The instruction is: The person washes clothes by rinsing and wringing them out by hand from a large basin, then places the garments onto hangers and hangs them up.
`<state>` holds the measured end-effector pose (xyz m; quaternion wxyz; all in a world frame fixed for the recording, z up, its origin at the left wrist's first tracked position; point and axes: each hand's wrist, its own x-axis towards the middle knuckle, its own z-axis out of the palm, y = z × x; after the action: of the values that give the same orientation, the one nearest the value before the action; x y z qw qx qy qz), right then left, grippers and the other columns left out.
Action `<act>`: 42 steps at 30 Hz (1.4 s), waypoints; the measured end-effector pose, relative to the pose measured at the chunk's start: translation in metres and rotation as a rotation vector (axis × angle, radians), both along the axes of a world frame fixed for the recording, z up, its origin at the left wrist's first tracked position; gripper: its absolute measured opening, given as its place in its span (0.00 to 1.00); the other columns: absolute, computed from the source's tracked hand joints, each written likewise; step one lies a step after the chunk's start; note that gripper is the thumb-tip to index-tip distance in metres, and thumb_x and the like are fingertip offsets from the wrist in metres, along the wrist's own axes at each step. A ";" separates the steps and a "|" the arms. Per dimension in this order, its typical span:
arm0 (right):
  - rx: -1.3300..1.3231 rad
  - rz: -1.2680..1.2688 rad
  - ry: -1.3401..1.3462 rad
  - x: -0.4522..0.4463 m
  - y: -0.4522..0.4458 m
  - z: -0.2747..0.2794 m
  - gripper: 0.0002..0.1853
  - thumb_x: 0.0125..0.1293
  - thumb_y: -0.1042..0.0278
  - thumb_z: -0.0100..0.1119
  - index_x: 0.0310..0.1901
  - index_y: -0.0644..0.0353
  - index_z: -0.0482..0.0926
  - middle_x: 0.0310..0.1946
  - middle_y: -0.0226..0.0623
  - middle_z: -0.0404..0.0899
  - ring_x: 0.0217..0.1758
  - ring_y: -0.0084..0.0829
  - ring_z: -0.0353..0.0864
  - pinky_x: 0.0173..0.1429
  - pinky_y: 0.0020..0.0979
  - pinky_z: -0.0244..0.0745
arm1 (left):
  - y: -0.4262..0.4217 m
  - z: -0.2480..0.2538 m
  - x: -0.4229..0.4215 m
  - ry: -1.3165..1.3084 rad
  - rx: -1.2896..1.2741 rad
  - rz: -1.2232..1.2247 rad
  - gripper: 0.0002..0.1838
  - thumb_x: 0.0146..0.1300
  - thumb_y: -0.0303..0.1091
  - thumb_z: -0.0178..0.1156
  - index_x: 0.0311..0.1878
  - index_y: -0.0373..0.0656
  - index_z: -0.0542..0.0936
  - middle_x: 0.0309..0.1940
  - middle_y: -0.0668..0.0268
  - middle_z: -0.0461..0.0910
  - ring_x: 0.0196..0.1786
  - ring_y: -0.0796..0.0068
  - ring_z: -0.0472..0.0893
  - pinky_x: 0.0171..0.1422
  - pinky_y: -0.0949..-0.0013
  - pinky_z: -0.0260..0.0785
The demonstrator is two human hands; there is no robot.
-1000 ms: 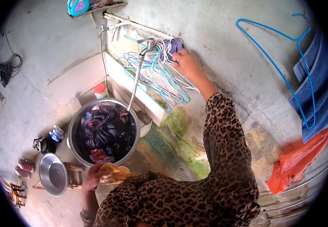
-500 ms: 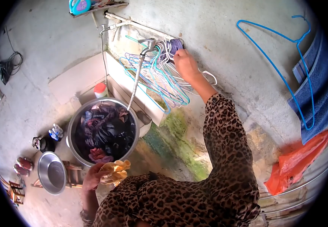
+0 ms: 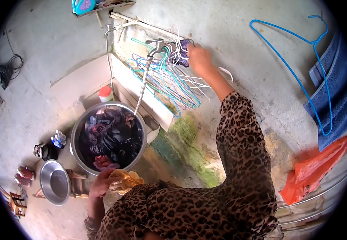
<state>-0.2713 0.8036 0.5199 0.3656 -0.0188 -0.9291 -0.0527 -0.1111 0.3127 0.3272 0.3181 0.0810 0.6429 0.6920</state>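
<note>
One small steel basin lies leftmost on my feed, left of the left hand. Just beyond that hand I see a large basin of dark laundry; the hand pinches a yellow cloth, which spreads to its right. Further on, bunched hangers hang left of and below the right hand. Its curled fingers meet a purple checked cloth; I cannot tell whether they grip it. A blue hanger hangs well to its right.
</note>
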 end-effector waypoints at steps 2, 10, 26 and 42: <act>0.004 -0.032 -0.094 0.012 0.000 -0.001 0.10 0.56 0.74 0.57 0.40 0.62 0.75 0.32 0.50 0.80 0.35 0.51 0.82 0.40 0.46 0.77 | -0.001 -0.007 -0.003 0.003 -0.004 -0.005 0.13 0.58 0.25 0.64 0.46 0.33 0.81 0.39 0.64 0.81 0.44 0.75 0.79 0.50 0.75 0.71; -0.210 0.003 -0.061 0.071 -0.001 -0.003 0.09 0.60 0.75 0.54 0.43 0.60 0.74 0.31 0.49 0.81 0.34 0.53 0.81 0.39 0.47 0.74 | -0.003 -0.013 -0.006 -0.043 -0.007 0.001 0.13 0.58 0.24 0.64 0.47 0.32 0.80 0.40 0.65 0.80 0.43 0.76 0.79 0.50 0.75 0.71; -1.273 0.335 -0.599 0.051 0.047 0.007 0.07 0.63 0.81 0.55 0.43 0.71 0.75 0.37 0.46 0.80 0.42 0.41 0.85 0.45 0.38 0.84 | 0.020 0.001 -0.020 -0.044 -0.044 -0.110 0.11 0.59 0.25 0.64 0.46 0.35 0.80 0.37 0.67 0.79 0.40 0.79 0.78 0.46 0.78 0.70; -1.789 0.425 -0.438 -0.061 0.021 -0.025 0.08 0.62 0.89 0.51 0.43 0.75 0.69 0.37 0.48 0.76 0.35 0.39 0.81 0.43 0.41 0.83 | 0.000 -0.012 -0.004 -0.096 -0.016 -0.003 0.13 0.60 0.24 0.63 0.48 0.34 0.80 0.39 0.66 0.81 0.41 0.77 0.79 0.49 0.76 0.72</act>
<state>-0.3319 0.8249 0.4950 0.0346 -0.1122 -0.6565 0.7451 -0.1154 0.3130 0.3151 0.3503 0.0465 0.6322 0.6895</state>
